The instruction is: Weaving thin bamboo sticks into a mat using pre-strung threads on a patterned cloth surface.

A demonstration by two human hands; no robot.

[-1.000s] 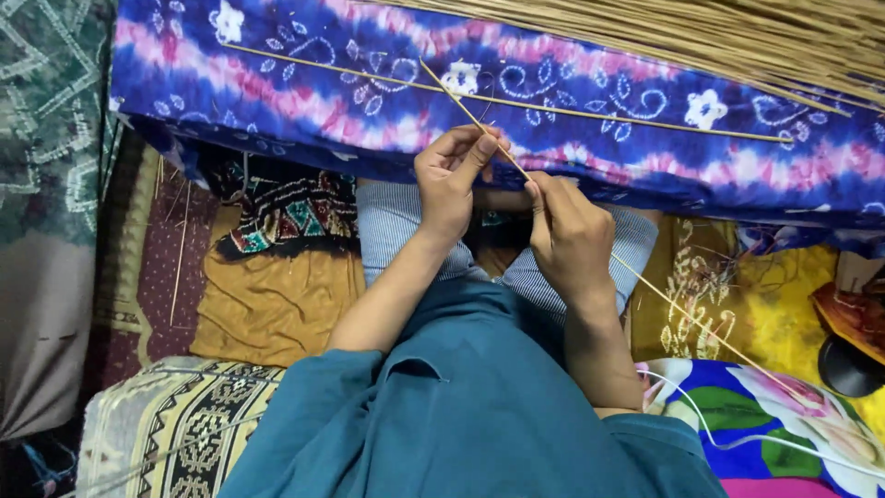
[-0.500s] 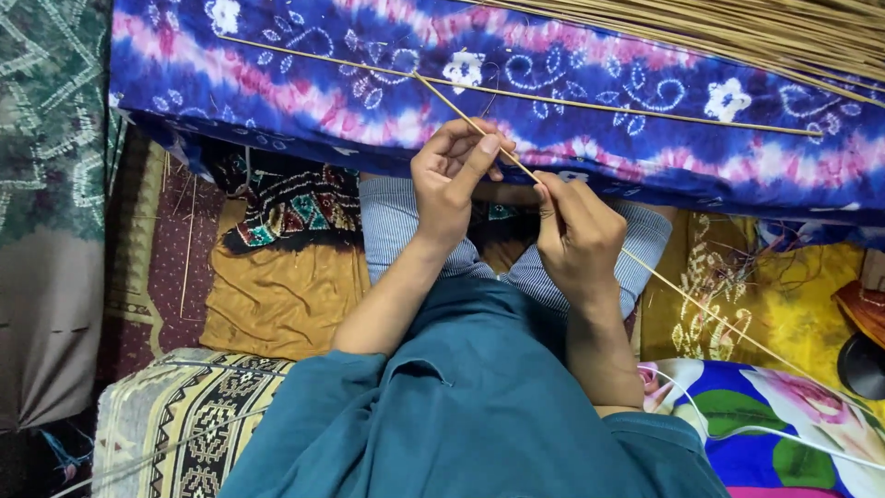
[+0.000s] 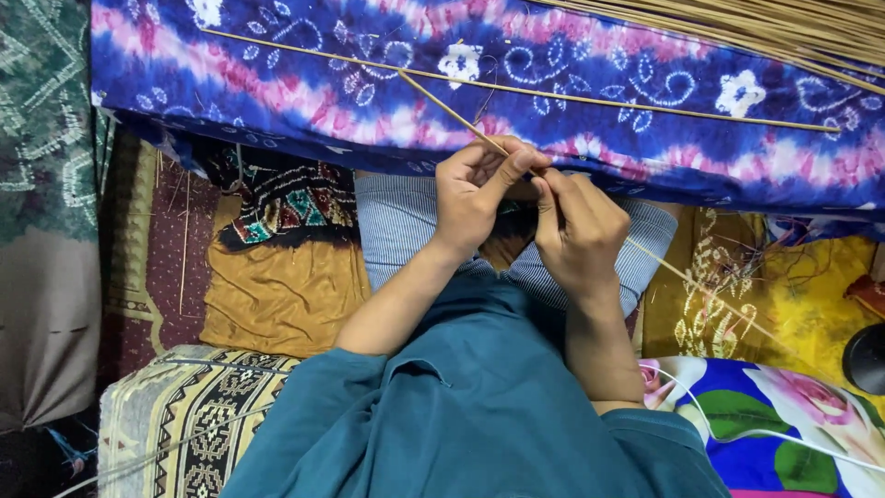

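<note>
Between the two hands, just in front of the person's lap, a thin bamboo stick is held. The left hand pinches it with the thumb and the first fingers pressed together. The right hand closes on the same stick just beside it, fingers curled; the two hands almost touch each other. The long axis of the stick runs on a diagonal: from the grip it goes up and to the left over the blue and pink tie-dye cloth, and down to the right it passes under the right hand and continues over the yellow patterned fabric. The left hand is nearer to the upper end. A second long stick lies across the cloth and crosses the first one. A bundle of sticks lies at the top right.
</note>
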